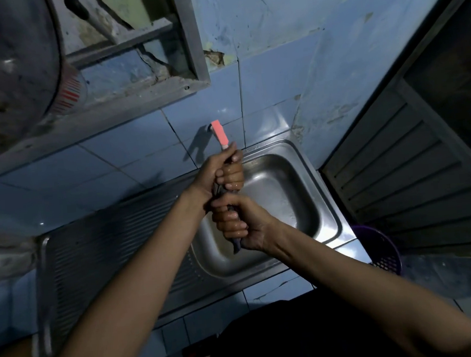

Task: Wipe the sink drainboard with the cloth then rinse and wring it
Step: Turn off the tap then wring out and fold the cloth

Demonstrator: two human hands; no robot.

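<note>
the wringing step looks in hand; the left hand (222, 173) and right hand (238, 223) each clench an end of the dark, rope-tight cloth (236, 246) above the steel sink basin (286, 191), fingers wet and glossy; next, judging by this, a harder counter-twist; the ribbed drainboard (107, 255) lies left; a pink tap (220, 134) juts from blue tile.

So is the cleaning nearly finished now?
Nearly, it looks like. Both hands, the left hand and the right hand, grip the twisted cloth over the sink basin, so wringing is under way. Their fingers look wet, which suggests rinsing came first. I cannot tell whether the drainboard got wiped. Left: finishing the squeeze.
</note>
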